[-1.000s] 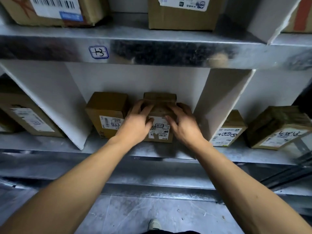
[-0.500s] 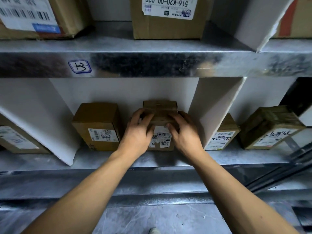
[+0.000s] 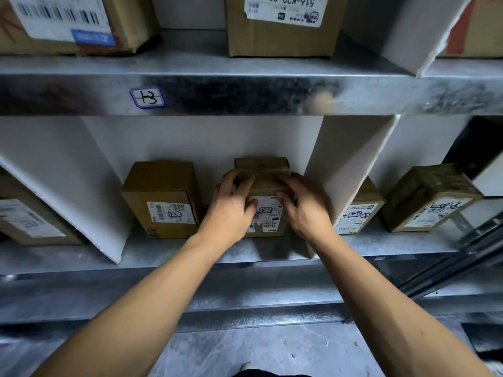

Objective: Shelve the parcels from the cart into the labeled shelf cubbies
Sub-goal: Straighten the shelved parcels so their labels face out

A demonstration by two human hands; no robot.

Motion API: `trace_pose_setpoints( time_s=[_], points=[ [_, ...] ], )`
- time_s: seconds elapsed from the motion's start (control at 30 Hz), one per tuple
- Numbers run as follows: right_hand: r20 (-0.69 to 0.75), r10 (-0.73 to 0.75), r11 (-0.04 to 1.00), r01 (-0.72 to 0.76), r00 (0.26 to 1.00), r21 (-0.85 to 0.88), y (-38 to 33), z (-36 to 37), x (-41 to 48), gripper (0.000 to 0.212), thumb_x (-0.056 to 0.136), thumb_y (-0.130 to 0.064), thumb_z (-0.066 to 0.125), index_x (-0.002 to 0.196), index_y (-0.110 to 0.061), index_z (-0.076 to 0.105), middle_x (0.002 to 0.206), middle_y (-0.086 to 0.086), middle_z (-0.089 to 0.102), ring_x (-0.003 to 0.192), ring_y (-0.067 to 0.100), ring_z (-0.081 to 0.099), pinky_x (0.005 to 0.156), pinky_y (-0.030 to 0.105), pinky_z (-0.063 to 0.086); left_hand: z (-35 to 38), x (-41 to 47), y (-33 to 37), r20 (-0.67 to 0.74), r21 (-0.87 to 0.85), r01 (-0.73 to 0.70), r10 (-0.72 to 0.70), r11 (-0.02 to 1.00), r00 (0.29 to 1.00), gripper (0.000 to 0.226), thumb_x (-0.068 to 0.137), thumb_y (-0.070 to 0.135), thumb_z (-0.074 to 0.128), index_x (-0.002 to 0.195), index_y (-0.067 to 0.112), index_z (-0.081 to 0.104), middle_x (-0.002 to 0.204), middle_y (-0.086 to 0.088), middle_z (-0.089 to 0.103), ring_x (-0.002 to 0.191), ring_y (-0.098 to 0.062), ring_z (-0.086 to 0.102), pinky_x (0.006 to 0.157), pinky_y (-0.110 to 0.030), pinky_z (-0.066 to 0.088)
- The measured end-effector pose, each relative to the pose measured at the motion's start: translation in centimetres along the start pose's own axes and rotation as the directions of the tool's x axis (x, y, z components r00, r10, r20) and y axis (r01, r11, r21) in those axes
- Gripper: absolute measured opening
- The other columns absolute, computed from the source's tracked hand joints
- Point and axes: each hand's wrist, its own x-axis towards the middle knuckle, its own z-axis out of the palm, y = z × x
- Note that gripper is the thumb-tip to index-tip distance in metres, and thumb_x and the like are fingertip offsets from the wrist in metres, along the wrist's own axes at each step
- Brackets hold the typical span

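Note:
A small brown parcel with a white label stands on the metal shelf, in the cubby under the handwritten tag "1-3". It sits at the cubby's right, close to the white divider. My left hand grips the parcel's left side, fingers over the top edge and thumb on the label. My right hand grips its right side the same way. A larger brown box stands to its left in the same cubby, a small gap apart.
A slanted white divider bounds the cubby on the left, with another box beyond it. Two labeled boxes fill the cubby to the right. More cartons stand on the shelf above. The grey floor lies below.
Both hands stay on the small parcel, which keeps its place beside the right divider. My view has shifted a little; the fingers reach slightly further over the parcel's top.

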Motion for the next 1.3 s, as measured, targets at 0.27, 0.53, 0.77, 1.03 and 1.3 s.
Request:
trace_pose_setpoints(
  time_s=[0.27, 0.53, 0.77, 1.03, 1.3],
  points=[
    [-0.015, 0.123, 0.982, -0.124, 0.992, -0.141, -2.5, 0.1, 0.4, 0.041, 0.098, -0.027, 0.060, 0.138, -0.023, 0.058, 0.151, 0.017, 0.042, 0.134, 0.033, 0.045, 0.107, 0.029, 0.034, -2.1, 0.4, -1.5, 0.068, 0.086, -0.032, 0.026, 0.996, 0.997, 0.059, 0.091, 0.036, 0.059, 0.145, 0.026, 0.040, 0.150, -0.008, 0.031, 0.134, -0.035, 0.032, 0.109, -0.044, 0.034],
    [-0.101, -0.043, 0.979, 0.022, 0.994, -0.202, -8.0, 1.5, 0.8, 0.032, 0.095, -0.028, 0.062, 0.122, -0.011, 0.064, 0.134, 0.019, 0.053, 0.119, 0.041, 0.052, 0.099, 0.041, 0.046, -8.3, 0.1, -5.8, -0.040, 0.131, -0.056, 0.061, 0.990, 0.997, 0.048, 0.090, 0.034, 0.059, 0.136, 0.023, 0.051, 0.144, -0.005, 0.042, 0.132, -0.028, 0.038, 0.107, -0.041, 0.038],
    [0.053, -0.099, 0.991, 0.103, 0.994, -0.081, -12.9, 6.3, 0.8, 0.039, 0.096, -0.027, 0.063, 0.133, -0.019, 0.060, 0.137, 0.014, 0.052, 0.124, 0.031, 0.051, 0.102, 0.030, 0.038, -11.6, -2.5, -10.7, -0.063, 0.122, 0.078, -0.070, 0.990, 0.996, 0.049, 0.090, 0.032, 0.061, 0.137, 0.022, 0.052, 0.143, -0.006, 0.042, 0.124, -0.031, 0.047, 0.102, -0.041, 0.045],
    [0.147, -0.032, 0.999, 0.031, 0.989, 0.012, -14.4, 11.3, 1.7, 0.047, 0.096, -0.026, 0.063, 0.140, -0.014, 0.054, 0.142, 0.017, 0.048, 0.131, 0.032, 0.047, 0.104, 0.023, 0.031, -11.4, -3.5, -14.4, -0.056, -0.005, 0.257, -0.257, 0.966, 0.965, 0.059, 0.090, 0.031, 0.063, 0.145, 0.026, 0.043, 0.153, -0.010, 0.029, 0.139, -0.028, 0.028, 0.112, -0.032, 0.027],
    [0.130, 0.055, 0.988, -0.073, 0.990, 0.139, -13.5, 13.7, 2.2, 0.041, 0.098, -0.020, 0.059, 0.139, -0.019, 0.055, 0.134, 0.012, 0.057, 0.121, 0.025, 0.056, 0.092, 0.007, 0.033, -10.4, -4.2, -16.2, 0.022, -0.135, 0.307, -0.307, 0.942, 0.951, 0.053, 0.093, 0.036, 0.058, 0.143, 0.034, 0.041, 0.149, -0.006, 0.036, 0.128, -0.031, 0.046, 0.103, -0.044, 0.044]
  ],
)
